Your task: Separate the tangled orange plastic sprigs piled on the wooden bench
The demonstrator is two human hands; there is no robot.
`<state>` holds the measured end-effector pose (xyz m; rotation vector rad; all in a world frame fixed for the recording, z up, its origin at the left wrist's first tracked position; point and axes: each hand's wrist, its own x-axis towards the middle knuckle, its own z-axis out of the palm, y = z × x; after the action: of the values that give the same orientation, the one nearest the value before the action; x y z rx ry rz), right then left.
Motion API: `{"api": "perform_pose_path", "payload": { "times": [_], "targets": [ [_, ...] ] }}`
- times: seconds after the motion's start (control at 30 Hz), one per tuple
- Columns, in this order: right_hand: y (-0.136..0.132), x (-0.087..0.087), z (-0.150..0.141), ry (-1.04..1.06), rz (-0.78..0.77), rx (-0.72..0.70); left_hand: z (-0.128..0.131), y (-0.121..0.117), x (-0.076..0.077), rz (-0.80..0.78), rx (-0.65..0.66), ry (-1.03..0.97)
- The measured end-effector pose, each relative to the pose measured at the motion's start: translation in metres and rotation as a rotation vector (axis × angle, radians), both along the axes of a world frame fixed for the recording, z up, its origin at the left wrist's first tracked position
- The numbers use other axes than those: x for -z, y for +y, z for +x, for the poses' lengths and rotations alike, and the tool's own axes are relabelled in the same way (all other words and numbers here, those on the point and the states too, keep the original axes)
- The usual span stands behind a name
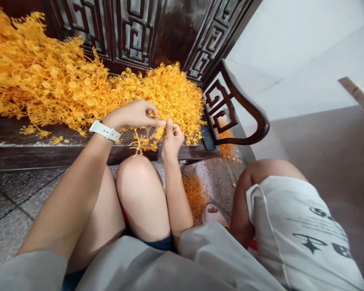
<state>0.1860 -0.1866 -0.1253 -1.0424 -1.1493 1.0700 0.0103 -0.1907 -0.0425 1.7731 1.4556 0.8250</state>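
Note:
My left hand point(136, 113), with a white-strapped watch point(105, 130) on its wrist, pinches with thumb and fingertips. Its tips meet those of my right hand point(172, 142), which is closed with thumb against fingers. Between and below them hangs a yellow artificial flower sprig point(144, 142), thin and branching; the exact spot where the fingers grip it is too small to make out. Just behind the hands lies a large heap of the same yellow-orange sprigs point(176, 95), spread along the dark wooden bench point(48, 155).
The bench has a carved back point(136, 32) and a curved armrest point(257, 127) on the right. Near it lies a dark phone-like object point(208, 138). Orange scraps point(195, 194) litter the tiled floor. Another person's leg in light shorts point(294, 226) is close on my right.

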Motion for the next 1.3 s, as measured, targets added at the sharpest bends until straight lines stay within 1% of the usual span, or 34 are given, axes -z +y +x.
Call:
{"api": "perform_pose_path", "payload": {
  "times": [0.07,0.1,0.27,0.37,0.47,0.53,0.6,0.67,0.8,0.87,1.07,1.3],
  "targets": [
    [0.002,-0.001,0.005,-0.025,0.011,0.059,0.001,0.001,0.004,-0.087,0.161,0.116],
    [0.003,-0.001,0.008,-0.035,0.021,0.082,0.002,0.002,0.005,-0.118,0.211,0.144],
    [0.006,-0.001,0.014,0.001,0.01,0.14,0.006,0.003,0.003,-0.153,0.287,0.181],
    [0.01,0.001,0.015,0.02,-0.005,0.186,0.007,0.003,0.003,-0.18,0.298,0.226],
    [0.013,0.004,0.016,-0.001,-0.02,0.222,0.007,0.007,0.007,-0.151,0.276,0.252],
    [0.013,0.006,0.015,-0.02,-0.003,0.228,0.008,0.01,0.01,-0.113,0.223,0.236],
    [0.011,0.008,0.013,-0.025,0.028,0.192,0.009,0.012,0.012,-0.098,0.145,0.168],
    [0.007,0.008,0.01,-0.005,0.083,0.142,0.011,0.011,0.011,-0.096,0.084,0.057],
    [-0.003,0.004,0.003,-0.036,0.231,0.031,0.014,0.007,0.003,-0.026,-0.01,-0.122],
    [-0.006,0.002,0.001,-0.089,0.248,-0.021,0.015,0.006,-0.001,0.008,-0.061,-0.162],
    [-0.008,0.002,-0.001,-0.148,0.195,-0.046,0.013,0.003,-0.004,-0.007,-0.126,-0.177],
    [-0.006,0.005,0.002,-0.259,0.237,0.053,0.009,0.002,-0.004,-0.053,-0.111,-0.063]
  ]
}}
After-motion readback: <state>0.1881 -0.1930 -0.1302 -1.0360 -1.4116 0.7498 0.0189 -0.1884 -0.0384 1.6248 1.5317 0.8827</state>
